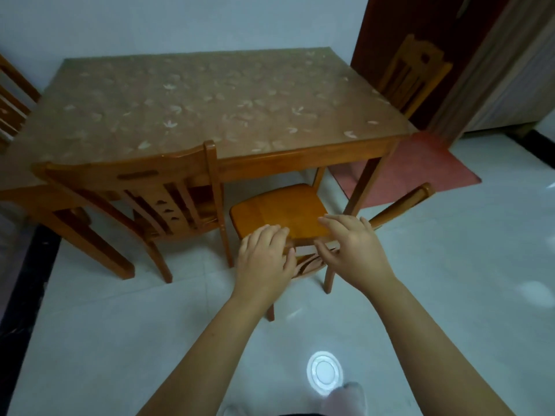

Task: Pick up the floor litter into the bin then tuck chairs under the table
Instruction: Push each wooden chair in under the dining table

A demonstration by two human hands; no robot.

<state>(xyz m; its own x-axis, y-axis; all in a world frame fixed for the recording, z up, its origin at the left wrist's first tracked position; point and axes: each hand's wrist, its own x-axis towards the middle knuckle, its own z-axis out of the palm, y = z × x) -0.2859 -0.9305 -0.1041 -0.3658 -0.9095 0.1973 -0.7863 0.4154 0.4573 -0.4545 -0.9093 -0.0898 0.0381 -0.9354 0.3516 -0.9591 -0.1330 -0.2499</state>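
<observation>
Your left hand (264, 259) and right hand (350, 250) are both on the backrest top rail (399, 207) of the near chair (277, 213). Your left hand is curled over the rail, fingers forward and thumb toward you. Your right hand lies on the rail beside it with fingers (330, 222) spread and reaching over the rear edge of the seat; whether it fully closes round the rail cannot be told (motion blur softens both hands).

The near chair faces the table (210, 100), at its right half. The front of the seat sits under the table edge; the rear of the seat and the backrest remain outside it. One end of the rail projects to the right, past your right hand.

A second chair (132, 190) stands to the left, its backrest close against the table's near edge. A third chair (411, 73) stands at the far right corner, in front of a dark red door (384, 25). Part of a fourth chair (12, 97) shows at the left border.

The table carries a translucent leaf-patterned cover. A red mat (420, 172) lies on the pale tiled floor (120, 325) right of the table. No writing, label or brand is legible on any surface.
</observation>
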